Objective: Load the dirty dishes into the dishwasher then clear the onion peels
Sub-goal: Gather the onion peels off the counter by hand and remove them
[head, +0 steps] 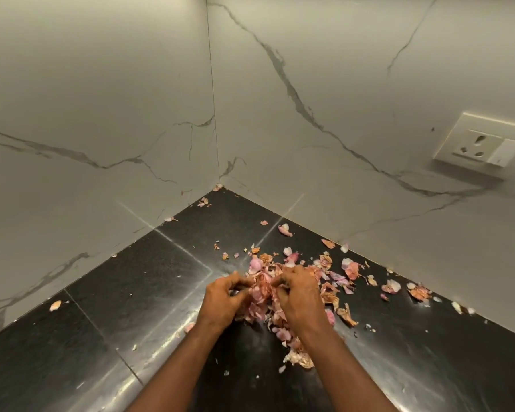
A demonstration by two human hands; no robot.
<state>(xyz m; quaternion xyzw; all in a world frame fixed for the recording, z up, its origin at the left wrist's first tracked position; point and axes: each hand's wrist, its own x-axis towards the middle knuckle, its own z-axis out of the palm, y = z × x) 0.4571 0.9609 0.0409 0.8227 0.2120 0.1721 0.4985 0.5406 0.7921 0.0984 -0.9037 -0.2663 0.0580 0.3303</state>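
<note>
Both hands [262, 295] curled around onion peels [260, 288]

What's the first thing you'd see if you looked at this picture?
First, the pile of pink and orange onion peels in the middle of the shiny black counter, with the left hand and right hand curled round it from both sides. More loose peels lie scattered to the right along the white marble wall. A wall socket sits on that wall at the far right.
</note>
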